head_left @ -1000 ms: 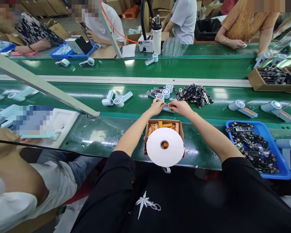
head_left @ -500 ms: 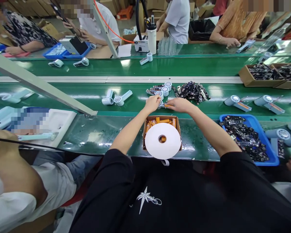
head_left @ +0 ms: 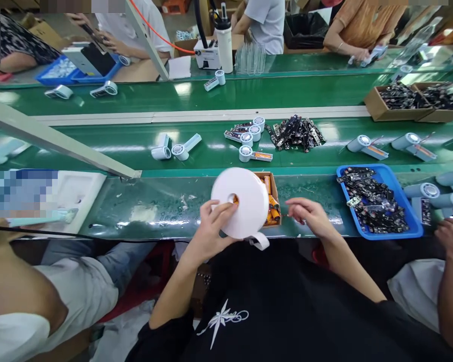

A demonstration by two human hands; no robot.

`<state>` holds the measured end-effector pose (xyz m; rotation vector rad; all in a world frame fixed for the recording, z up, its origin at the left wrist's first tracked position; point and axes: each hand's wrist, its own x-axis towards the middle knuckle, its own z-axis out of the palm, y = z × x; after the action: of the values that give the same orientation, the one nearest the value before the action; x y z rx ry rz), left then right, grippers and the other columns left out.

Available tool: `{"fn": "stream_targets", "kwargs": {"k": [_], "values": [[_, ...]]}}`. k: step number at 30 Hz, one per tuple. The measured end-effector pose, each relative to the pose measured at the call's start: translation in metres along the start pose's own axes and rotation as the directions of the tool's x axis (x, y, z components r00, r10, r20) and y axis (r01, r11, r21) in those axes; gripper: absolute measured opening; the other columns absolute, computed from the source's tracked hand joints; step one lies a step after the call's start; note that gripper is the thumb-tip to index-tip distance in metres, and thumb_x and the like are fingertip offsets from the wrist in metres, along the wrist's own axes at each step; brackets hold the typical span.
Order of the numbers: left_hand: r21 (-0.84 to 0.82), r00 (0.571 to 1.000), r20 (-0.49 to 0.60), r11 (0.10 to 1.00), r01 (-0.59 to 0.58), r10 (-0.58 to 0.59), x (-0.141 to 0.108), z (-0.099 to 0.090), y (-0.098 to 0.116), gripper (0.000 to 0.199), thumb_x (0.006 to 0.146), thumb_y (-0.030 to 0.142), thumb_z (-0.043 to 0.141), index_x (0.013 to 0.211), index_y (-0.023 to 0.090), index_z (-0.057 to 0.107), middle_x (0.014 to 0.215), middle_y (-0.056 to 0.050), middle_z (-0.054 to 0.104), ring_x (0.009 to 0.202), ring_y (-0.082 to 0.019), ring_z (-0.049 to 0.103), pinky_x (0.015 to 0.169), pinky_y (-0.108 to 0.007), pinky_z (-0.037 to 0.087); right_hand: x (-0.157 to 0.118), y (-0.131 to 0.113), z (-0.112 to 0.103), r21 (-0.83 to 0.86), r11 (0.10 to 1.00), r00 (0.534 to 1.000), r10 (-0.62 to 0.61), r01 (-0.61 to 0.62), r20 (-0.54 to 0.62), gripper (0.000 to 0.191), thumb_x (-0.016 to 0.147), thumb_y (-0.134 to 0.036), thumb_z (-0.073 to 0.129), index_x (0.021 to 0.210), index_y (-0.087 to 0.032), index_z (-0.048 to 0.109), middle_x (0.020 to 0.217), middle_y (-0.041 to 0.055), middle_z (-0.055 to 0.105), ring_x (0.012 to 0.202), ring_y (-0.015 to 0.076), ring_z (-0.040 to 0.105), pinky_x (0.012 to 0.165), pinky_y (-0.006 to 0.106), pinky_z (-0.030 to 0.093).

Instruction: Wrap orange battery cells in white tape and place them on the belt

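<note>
My left hand [head_left: 215, 226] grips a white roll of tape or labels [head_left: 245, 186] by its edge, fingers at the centre hole. A loose white strip [head_left: 261, 242] hangs from the roll's lower edge. The roll is tilted and covers much of a cardboard box [head_left: 275, 188] of orange-wrapped batteries [head_left: 274, 210]. Just right of the box, my right hand [head_left: 310, 215] hovers with fingers partly stretched and nothing visible in them. On the green belt beyond lies a pale blue fan housing [head_left: 246, 153] with an orange battery in its handle.
Behind are more fan housings [head_left: 254, 132] and a heap of black circuit boards [head_left: 298, 131]. A blue tray [head_left: 419, 232] of boards sits to the right. A slanted metal bar [head_left: 79, 151] crosses the left side. Co-workers sit on both sides and across the belt.
Both hands have come back from the fan housing on the belt, leaving it lying there. My left hand has taken hold of the white roll, now shifted left and tilted; my right is beside the box.
</note>
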<state>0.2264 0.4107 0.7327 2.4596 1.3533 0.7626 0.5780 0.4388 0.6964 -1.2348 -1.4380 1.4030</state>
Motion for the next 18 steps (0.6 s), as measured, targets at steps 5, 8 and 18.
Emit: {"fn": "stream_targets", "kwargs": {"k": [5,8,18], "values": [[0.123,0.963,-0.266,0.992,-0.020,0.052,-0.010,0.000,-0.002,0.096,0.083,0.014,0.078,0.164,0.040,0.032,0.139,-0.010,0.064,0.152,-0.039,0.039,0.125,-0.068,0.035,-0.014,-0.037,0.072,0.080,0.996,0.755,-0.024,-0.037,0.655,0.049,0.091,-0.063,0.074,0.106,-0.017,0.080,0.063,-0.0011,0.065,0.055,0.0117,0.056,0.053,0.022,0.042],[-0.014,0.928,-0.352,0.992,0.128,-0.124,-0.024,0.000,-0.021,0.094,0.081,0.021,0.082,0.162,0.038,0.037,0.147,-0.011,0.056,0.152,-0.038,0.040,0.120,-0.063,0.046,-0.014,-0.042,0.086,-0.028,0.988,0.562,-0.062,0.150,0.825,0.046,0.102,-0.055,0.061,0.085,-0.018,0.081,0.064,0.0020,0.068,0.055,0.0114,0.057,0.055,0.023,0.040],[-0.403,0.845,-0.241,0.841,0.360,-0.477,-0.059,0.025,-0.024,0.092,0.079,0.048,0.089,0.158,0.036,0.044,0.155,-0.013,0.043,0.145,-0.034,0.050,0.092,-0.041,0.069,0.049,-0.041,0.030,-0.540,0.725,0.887,-0.220,0.427,0.406,0.042,0.091,-0.044,0.080,0.127,-0.023,0.077,0.117,0.0104,0.078,0.108,0.0277,0.072,0.098,0.041,0.055]]}}
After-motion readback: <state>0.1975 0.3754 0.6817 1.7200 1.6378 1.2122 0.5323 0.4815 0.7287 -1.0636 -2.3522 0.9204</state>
